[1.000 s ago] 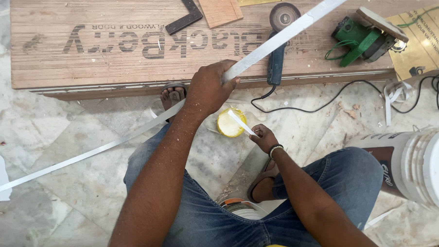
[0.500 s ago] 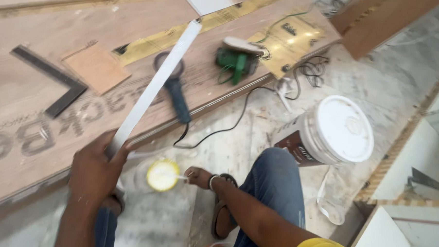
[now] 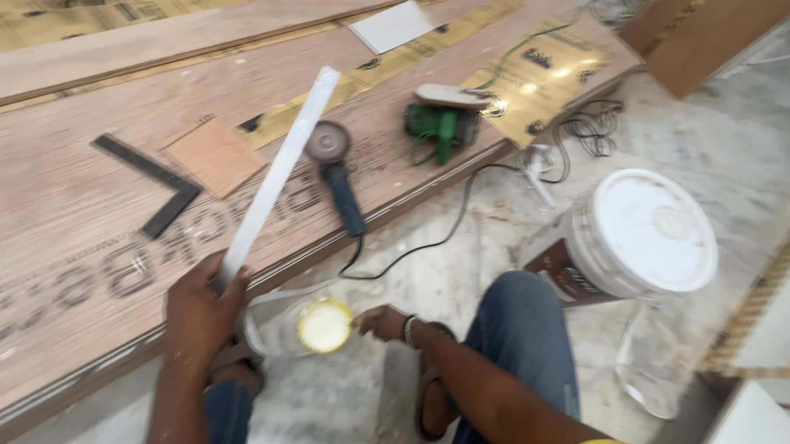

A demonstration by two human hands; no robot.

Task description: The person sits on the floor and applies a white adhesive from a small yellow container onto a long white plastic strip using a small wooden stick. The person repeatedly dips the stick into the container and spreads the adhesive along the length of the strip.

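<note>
A wide plywood sheet (image 3: 80, 215) lies across the marble floor in front of me. On it rest an angle grinder (image 3: 336, 167), a green power tool (image 3: 440, 124) and a black try square (image 3: 153, 182). A white bucket (image 3: 645, 231) stands by my right knee. My left hand (image 3: 201, 312) is wrapped tight around a long white strip (image 3: 280, 178) angled over the plywood. My right hand (image 3: 381, 321) rests beside a small yellow tub (image 3: 324, 326); its fingers are blurred, so I cannot tell their grip.

I see a dark angle grinder (image 3: 336, 176) lying on the plywood sheet (image 3: 53, 216), its cord trailing onto the marble floor (image 3: 742, 140). Beside it sits a green power tool (image 3: 442, 124) — and to the other side a black try square (image 3: 153, 182) next to a small wooden offcut (image 3: 213, 154). A white lidded bucket (image 3: 649, 231) stands on the floor — well apart.
</note>
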